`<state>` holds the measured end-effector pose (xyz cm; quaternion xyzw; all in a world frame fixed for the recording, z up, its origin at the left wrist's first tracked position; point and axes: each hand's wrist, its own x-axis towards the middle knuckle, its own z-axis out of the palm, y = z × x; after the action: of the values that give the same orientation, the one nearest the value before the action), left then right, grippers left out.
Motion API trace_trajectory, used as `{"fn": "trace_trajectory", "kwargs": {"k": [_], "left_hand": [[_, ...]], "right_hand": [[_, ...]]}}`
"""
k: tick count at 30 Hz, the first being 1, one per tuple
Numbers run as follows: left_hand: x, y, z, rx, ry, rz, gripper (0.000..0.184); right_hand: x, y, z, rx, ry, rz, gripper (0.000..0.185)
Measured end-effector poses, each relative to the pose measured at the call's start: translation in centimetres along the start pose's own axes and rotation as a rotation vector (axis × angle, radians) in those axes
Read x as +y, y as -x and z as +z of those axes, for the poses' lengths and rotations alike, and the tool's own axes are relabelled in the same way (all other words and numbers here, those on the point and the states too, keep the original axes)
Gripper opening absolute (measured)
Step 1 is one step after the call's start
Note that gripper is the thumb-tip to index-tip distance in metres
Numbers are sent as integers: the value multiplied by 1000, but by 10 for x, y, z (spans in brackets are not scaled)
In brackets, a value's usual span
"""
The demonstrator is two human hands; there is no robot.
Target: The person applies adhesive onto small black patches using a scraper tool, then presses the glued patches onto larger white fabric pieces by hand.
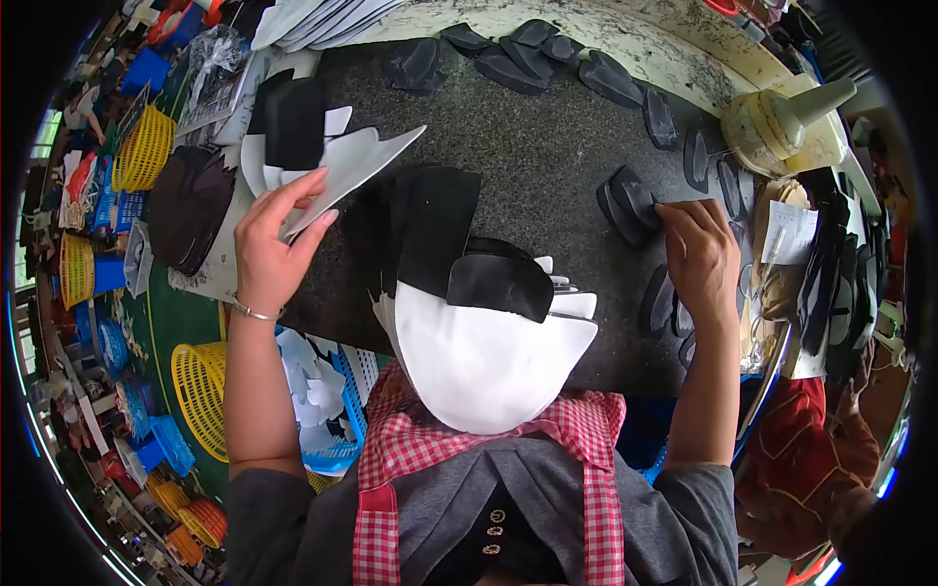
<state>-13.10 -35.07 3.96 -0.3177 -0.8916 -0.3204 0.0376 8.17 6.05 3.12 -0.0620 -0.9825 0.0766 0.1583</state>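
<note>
My left hand (pixel 274 239) is closed on a thin white shoe-upper piece (pixel 366 161), thumb below and fingers above, over the left of the dark worktop. Close beside it lie more white pieces with a black panel (pixel 295 122). My right hand (pixel 702 249) has its fingers bunched at the edge of a dark curved pad (pixel 635 198), which overlaps another pad; its fingertips are partly hidden. Between my hands, near my chest, rests a stack of white upper pieces (pixel 489 361) with black panels (pixel 500 285) on top.
Several dark pads (pixel 611 78) line the back and right of the worktop (pixel 410 127). A yellowish glue pot (pixel 762 132) stands at back right. Dark cut pieces (pixel 191 210) lie at left. A yellow basket (pixel 200 396) is below left. Another person in red (pixel 801 449) is at right.
</note>
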Motion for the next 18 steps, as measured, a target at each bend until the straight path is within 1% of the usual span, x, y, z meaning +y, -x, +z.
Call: {"fn": "trace_trajectory", "kwargs": {"k": [1,3,4,5,7,9,10,11,13,14,16,17,18], "left_hand": [[5,-1,-2,-10,42,79,29],[13,-1,-6,-28,125,232,26],[25,0,-6,-118,189,171,23],[28,1,-3,-223,243,143,25],[33,3,-1,-364,455,-93,28],[8,7,1,-380,649,-211,37],[1,11,-1,-332,939,-428,40],[-1,14,0,-223,1083,-417,38],[24,11,5,101,797,-235,34],[48,14,-2,157,504,-83,35],[73,17,-3,256,205,376,33],[83,21,-5,189,216,542,29],[101,28,-6,90,141,635,23]], "right_hand": [[0,-1,0,-23,-39,36,24],[0,0,5,1,-80,89,20],[0,-2,7,15,-102,113,19],[-3,-3,6,4,-152,159,18],[-8,-4,3,-14,-249,255,17],[5,1,11,45,-634,540,17],[10,3,13,72,-830,683,17],[12,3,9,119,-1080,747,19],[31,11,14,169,-1342,795,22],[35,13,15,201,-1463,750,23],[23,10,5,228,-1604,783,23],[18,10,-1,243,-1673,802,22],[17,12,-3,203,-1731,747,21]]}}
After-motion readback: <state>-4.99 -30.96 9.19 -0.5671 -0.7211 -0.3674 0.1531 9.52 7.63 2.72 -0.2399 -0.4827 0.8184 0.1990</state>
